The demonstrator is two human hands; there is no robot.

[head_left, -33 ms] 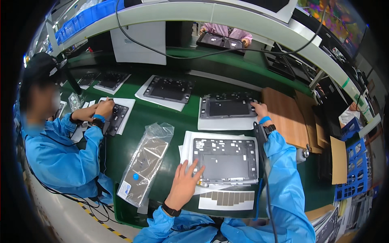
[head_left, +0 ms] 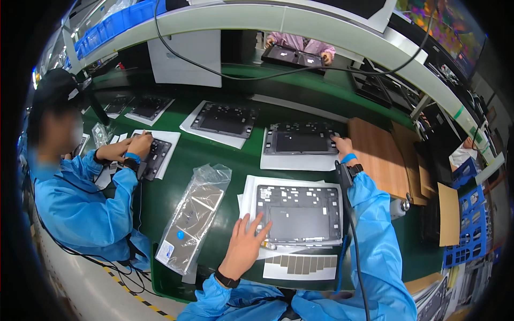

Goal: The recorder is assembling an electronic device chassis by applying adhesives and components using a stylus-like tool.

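My left hand (head_left: 243, 246) is spread, with its fingertips at the left edge of a dark grey tablet back cover (head_left: 300, 222). That cover lies on white sheets directly in front of me, with several small white pads on it. Farther off, my right hand (head_left: 342, 144) grips the right edge of a second tablet back cover (head_left: 297, 140), its fingertips partly hidden. This one rests on a white stack (head_left: 297, 162). Below the near cover is a white sheet with grey-brown strips (head_left: 300, 266). A clear plastic bag of brownish strips (head_left: 193, 224) lies left of my left hand.
To the left, a co-worker in blue handles another cover (head_left: 156, 156). A third cover (head_left: 224, 119) sits farther back. A wooden board (head_left: 377, 155) and a metal bottle (head_left: 399, 207) stand right. A black cable (head_left: 350, 230) hangs by my right arm. A shelf beam (head_left: 257, 27) crosses above.
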